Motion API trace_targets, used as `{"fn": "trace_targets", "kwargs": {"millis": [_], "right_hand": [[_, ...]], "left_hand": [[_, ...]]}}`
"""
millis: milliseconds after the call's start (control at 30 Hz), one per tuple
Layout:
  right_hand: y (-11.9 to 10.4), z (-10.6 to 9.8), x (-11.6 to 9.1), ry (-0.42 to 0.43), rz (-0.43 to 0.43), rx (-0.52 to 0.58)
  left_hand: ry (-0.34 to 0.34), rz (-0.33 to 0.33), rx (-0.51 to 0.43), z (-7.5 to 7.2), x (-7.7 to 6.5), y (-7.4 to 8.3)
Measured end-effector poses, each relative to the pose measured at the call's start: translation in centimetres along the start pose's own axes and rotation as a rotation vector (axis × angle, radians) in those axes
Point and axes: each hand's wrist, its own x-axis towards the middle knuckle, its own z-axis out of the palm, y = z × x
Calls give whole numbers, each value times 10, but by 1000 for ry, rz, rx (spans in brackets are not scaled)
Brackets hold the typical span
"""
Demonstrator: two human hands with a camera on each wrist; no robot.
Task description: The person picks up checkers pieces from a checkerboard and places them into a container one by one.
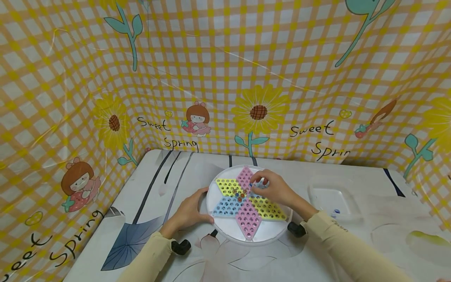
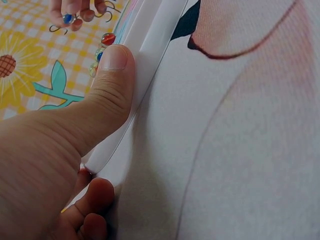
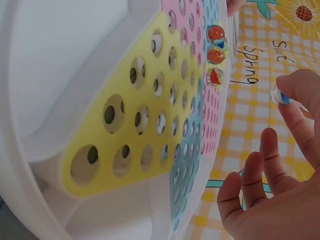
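A round white Chinese checkers board [image 1: 269,230] with a pink, yellow and blue star of holes lies on the table. My left hand [image 1: 189,209] grips its left rim, the thumb [image 2: 114,75] on top and fingers curled below the edge. Above the star, my right hand [image 1: 274,188] pinches a clear marble with blue in it [image 3: 283,97] between thumb and forefinger; the other fingers are loosely bent. Several marbles [image 3: 216,55], red-orange and blue, sit clustered at the star's centre.
Right of the board stands a clear plastic box [image 1: 318,189] with blue marbles [image 1: 336,212] inside. A white printed cloth [image 1: 197,168] covers the table. Behind it hangs a yellow checked curtain [image 1: 218,90] with sunflowers.
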Motion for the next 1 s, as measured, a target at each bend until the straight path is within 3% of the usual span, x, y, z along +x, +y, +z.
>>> {"fn": "trace_targets", "kwargs": {"millis": [600,1000], "right_hand": [[-1,-12,-1,59,-37,-3],[4,-32,-12,111,-42,-14]], "left_hand": [[1,-2,2,0,0,1],[2,-13,0,0,-1,2]]}}
